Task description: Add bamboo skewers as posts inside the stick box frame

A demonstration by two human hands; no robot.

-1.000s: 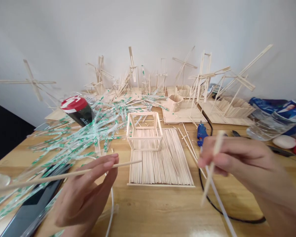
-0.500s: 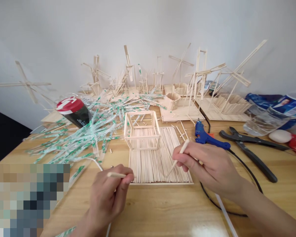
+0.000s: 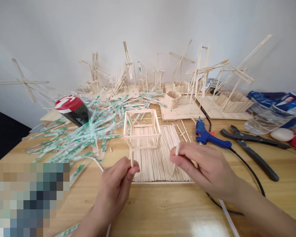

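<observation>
My left hand (image 3: 115, 184) pinches a thin wooden stick (image 3: 132, 161) upright between thumb and fingers. My right hand (image 3: 202, 168) holds a second thin wooden stick (image 3: 177, 150) upright in its fingertips. Both hands hover over the near edge of a flat mat of glued wooden sticks (image 3: 158, 168). On that mat stands an open box frame of wooden sticks (image 3: 142, 136), just beyond the left hand. A blue glue gun (image 3: 207, 138) lies to the right of my right hand, not touching it.
Black-handled pliers (image 3: 249, 144) and a black cable (image 3: 246, 168) lie on the wooden table (image 3: 162, 210) at right. Clear wrappers with green print (image 3: 76, 138) heap at left around a red-capped can (image 3: 72, 110). Stick windmill models (image 3: 227, 89) stand at the back. A plastic bottle (image 3: 268, 121) lies far right.
The left hand's stick has turned from lying sideways to upright. The right hand's stick now stands more upright, and my hands have drawn closer together and higher over the mat.
</observation>
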